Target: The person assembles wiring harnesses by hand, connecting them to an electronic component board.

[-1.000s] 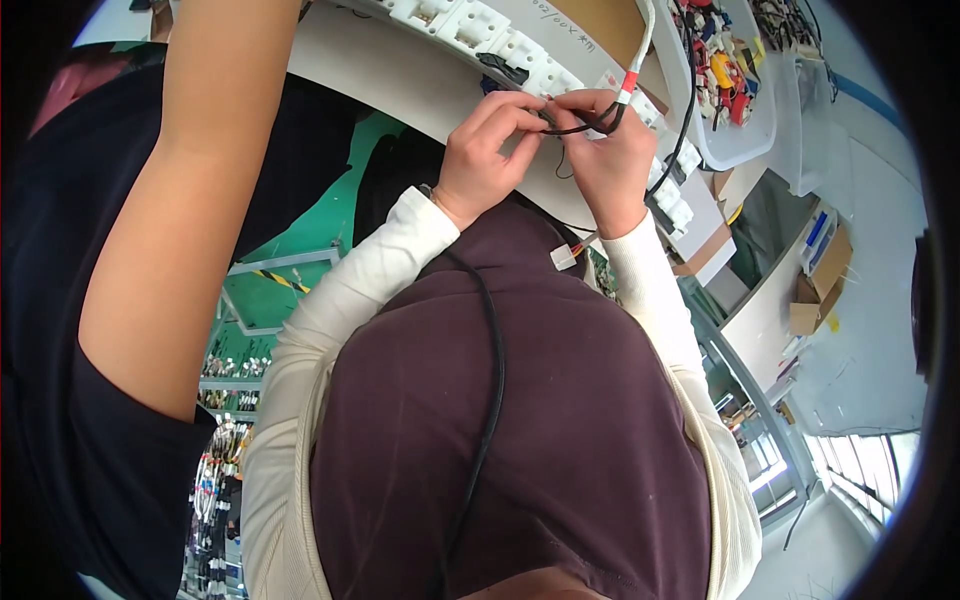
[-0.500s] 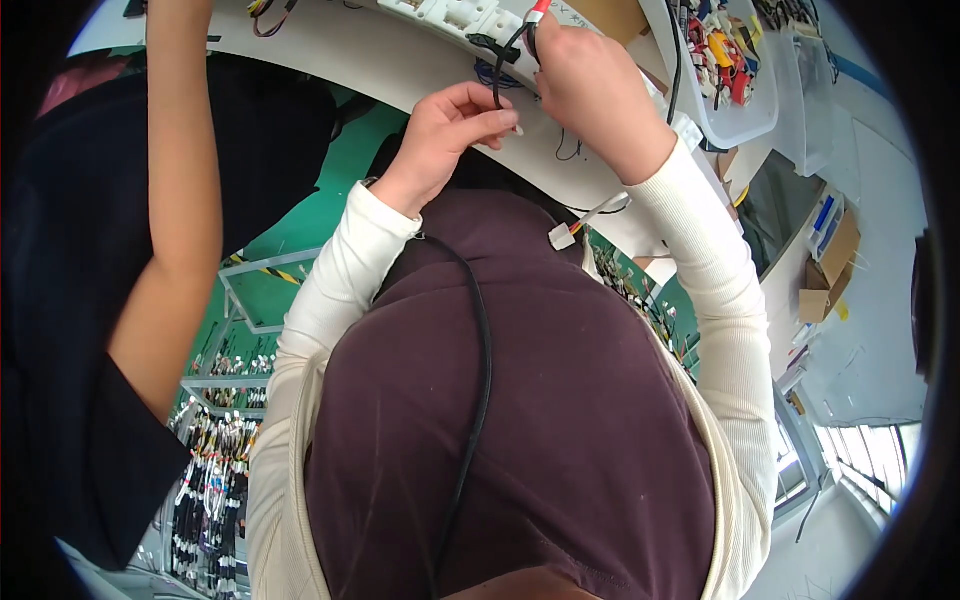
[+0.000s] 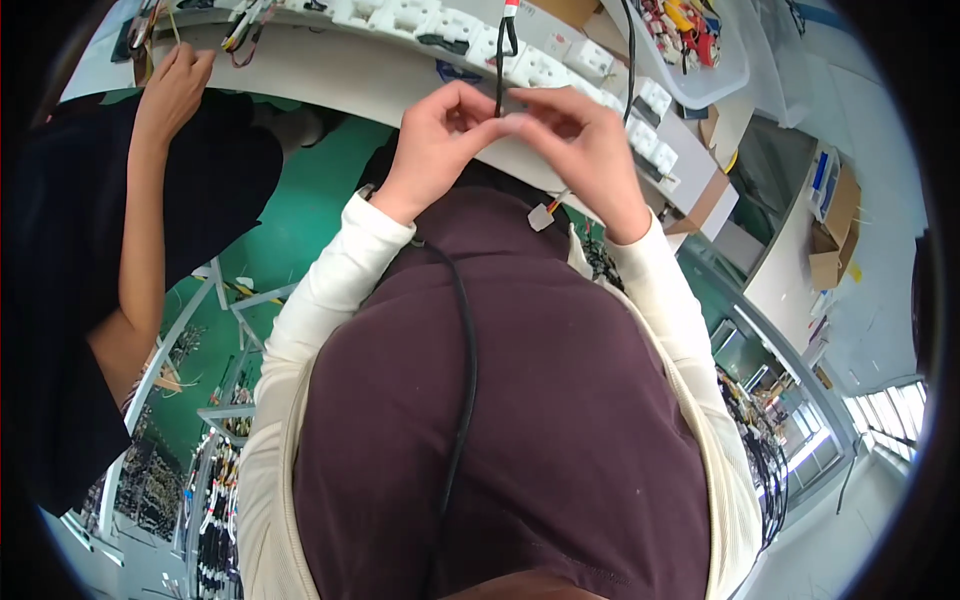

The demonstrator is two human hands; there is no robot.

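At the bench edge my left hand [image 3: 435,150] and my right hand [image 3: 590,150] meet, thumbs and forefingers pinched together. A thin black cable [image 3: 500,80] runs up from between them to a red piece near the top of the view; its lower end is hidden by my fingers. Just beyond my hands stands a row of white blocks [image 3: 484,45] with black parts in some of them. Below my right hand a white connector [image 3: 541,217] with coloured wires hangs over my dark apron. A black cord [image 3: 471,350] leads from my left cuff down the apron.
A clear plastic bin [image 3: 735,85] of small colourful parts stands at the back right, with a cardboard box [image 3: 835,250] farther right. On the left, a co-worker's hand [image 3: 178,85] holds a thin yellowish wire at the bench. Racks of cables [image 3: 215,510] stand lower left.
My right hand has come down and left from the red-ended part of the cable to join my left hand. The co-worker's hand has come into view.
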